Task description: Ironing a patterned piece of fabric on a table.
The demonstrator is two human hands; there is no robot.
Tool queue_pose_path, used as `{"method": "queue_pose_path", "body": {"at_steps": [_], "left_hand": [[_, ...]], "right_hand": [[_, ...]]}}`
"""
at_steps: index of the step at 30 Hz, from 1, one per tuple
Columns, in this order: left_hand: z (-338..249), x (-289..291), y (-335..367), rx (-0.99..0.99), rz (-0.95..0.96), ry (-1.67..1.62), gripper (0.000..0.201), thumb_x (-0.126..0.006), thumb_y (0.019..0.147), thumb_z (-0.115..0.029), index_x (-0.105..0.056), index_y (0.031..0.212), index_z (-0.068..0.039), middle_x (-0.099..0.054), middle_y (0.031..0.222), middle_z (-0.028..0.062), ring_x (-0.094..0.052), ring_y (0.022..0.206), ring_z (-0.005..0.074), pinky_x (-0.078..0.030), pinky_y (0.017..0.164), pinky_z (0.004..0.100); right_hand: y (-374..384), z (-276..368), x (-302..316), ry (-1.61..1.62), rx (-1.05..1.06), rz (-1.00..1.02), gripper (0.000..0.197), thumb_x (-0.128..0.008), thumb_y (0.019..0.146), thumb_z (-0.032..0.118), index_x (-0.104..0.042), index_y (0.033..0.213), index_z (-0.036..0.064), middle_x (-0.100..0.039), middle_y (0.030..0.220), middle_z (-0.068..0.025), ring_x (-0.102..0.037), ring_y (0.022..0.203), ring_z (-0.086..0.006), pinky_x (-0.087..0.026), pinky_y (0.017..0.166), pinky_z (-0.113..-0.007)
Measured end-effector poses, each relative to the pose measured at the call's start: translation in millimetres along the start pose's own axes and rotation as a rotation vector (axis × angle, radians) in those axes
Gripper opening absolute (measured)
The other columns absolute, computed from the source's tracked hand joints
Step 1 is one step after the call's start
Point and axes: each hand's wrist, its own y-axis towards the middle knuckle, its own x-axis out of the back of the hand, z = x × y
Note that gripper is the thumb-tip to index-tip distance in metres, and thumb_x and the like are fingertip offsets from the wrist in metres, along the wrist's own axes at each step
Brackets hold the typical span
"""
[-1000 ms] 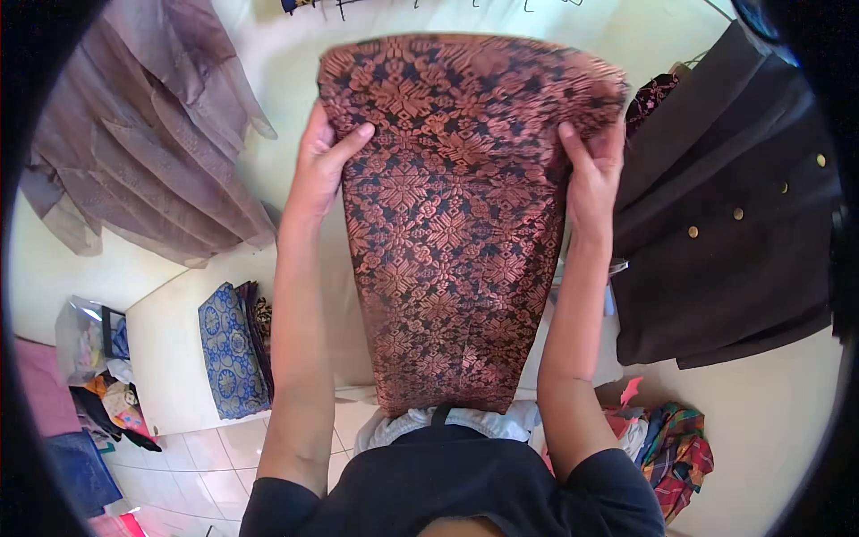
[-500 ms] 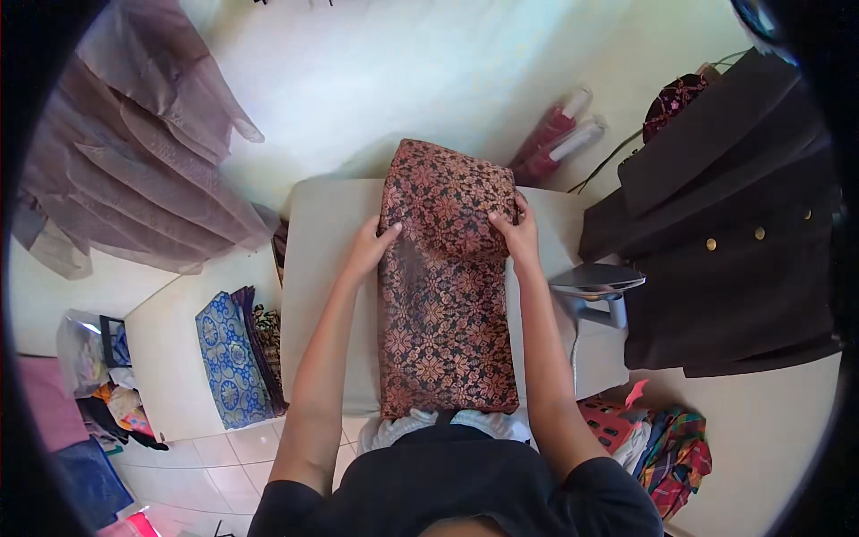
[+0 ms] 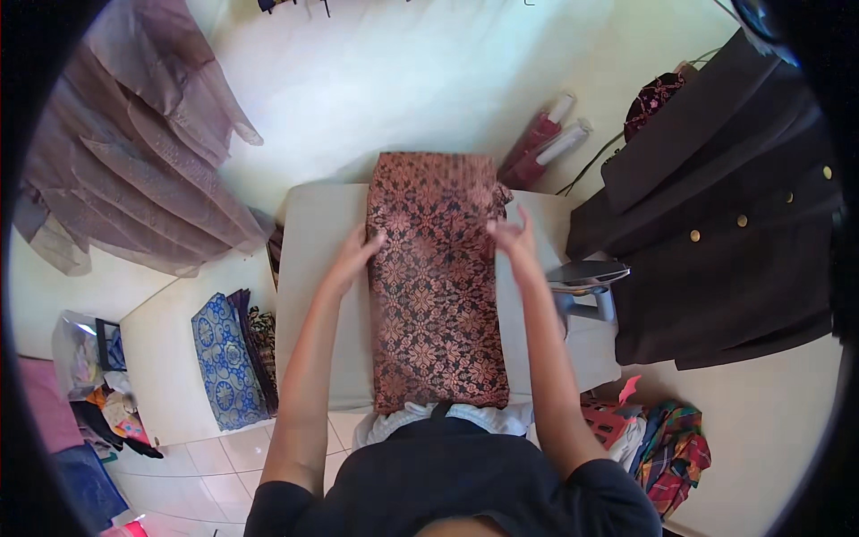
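Apparently straightening the copper-patterned cloth point(image 3: 434, 286), laid lengthwise at frame centre on the pale board point(image 3: 322, 304). Seems to touch its left edge with the left hand point(image 3: 352, 257), cannot tell whether pinching; spreads the right hand point(image 3: 515, 242) loose, ungrasping, at its right edge. Probably calls for smoothing next.

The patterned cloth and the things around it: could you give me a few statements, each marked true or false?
The patterned cloth lies on the pale table. True.
The iron is left of the patterned cloth. False: it is on the right.
The left hand is at the patterned cloth's left edge. True.
The dark garment hangs on the left. False: it hangs on the right.
The blue cloth is left of the pale table. True.
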Motion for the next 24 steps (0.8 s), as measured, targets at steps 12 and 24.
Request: {"method": "queue_pose_path", "body": {"at_steps": [12, 24], "left_hand": [[74, -33, -174, 0.015, 0.127, 0.243, 0.075, -0.067, 0.081, -0.016, -0.023, 0.138, 0.003, -0.039, 0.135, 0.0171, -0.036, 0.126, 0.0211, -0.027, 0.106, 0.0329], [-68, -26, -193, 0.072, 0.06, -0.284, 0.062, -0.063, 0.083, -0.018, -0.03, 0.134, -0.003, -0.048, 0.126, 0.0118, -0.05, 0.114, 0.0222, -0.043, 0.095, 0.037]], "right_hand": [[-222, -71, 46, -0.499, -0.28, 0.137, 0.066, -0.075, 0.074, 0.021, -0.042, 0.122, -0.008, -0.057, 0.111, -0.0182, -0.055, 0.104, -0.0254, -0.043, 0.091, -0.034], [-222, 71, 51, 0.272, -0.129, 0.4, 0.054, -0.072, 0.072, 0.007, -0.048, 0.12, 0.0012, -0.062, 0.104, -0.0032, -0.06, 0.083, -0.0085, -0.051, 0.073, -0.024]]}}
